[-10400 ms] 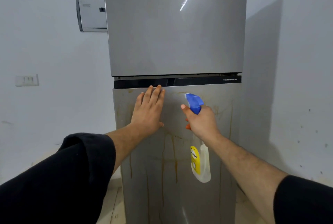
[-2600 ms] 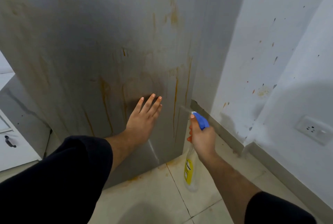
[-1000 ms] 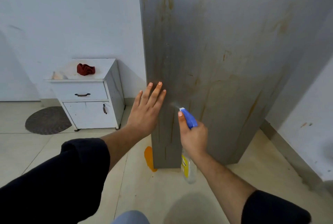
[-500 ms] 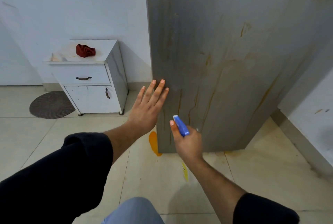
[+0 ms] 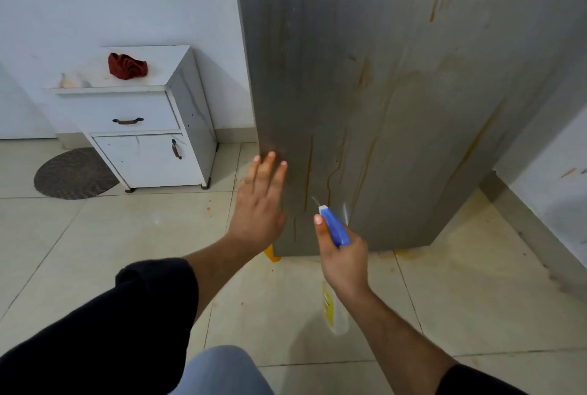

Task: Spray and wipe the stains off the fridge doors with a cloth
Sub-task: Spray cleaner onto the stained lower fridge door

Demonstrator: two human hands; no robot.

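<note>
On my feed the left hand [image 5: 259,204] lies flat, fingers straight and close together, against the fridge door [image 5: 397,92], low at its left edge. The right hand [image 5: 344,258] is curled round the spray bottle [image 5: 333,228], blue nozzle aimed at the door's bottom, just beside the orange streaks [image 5: 307,178] running down the grey panel. I see the red cloth [image 5: 127,65] crumpled mid-top on the white cabinet [image 5: 143,156], well apart from both hands. A round mat [image 5: 73,174] lies by the cabinet's left foot
</note>
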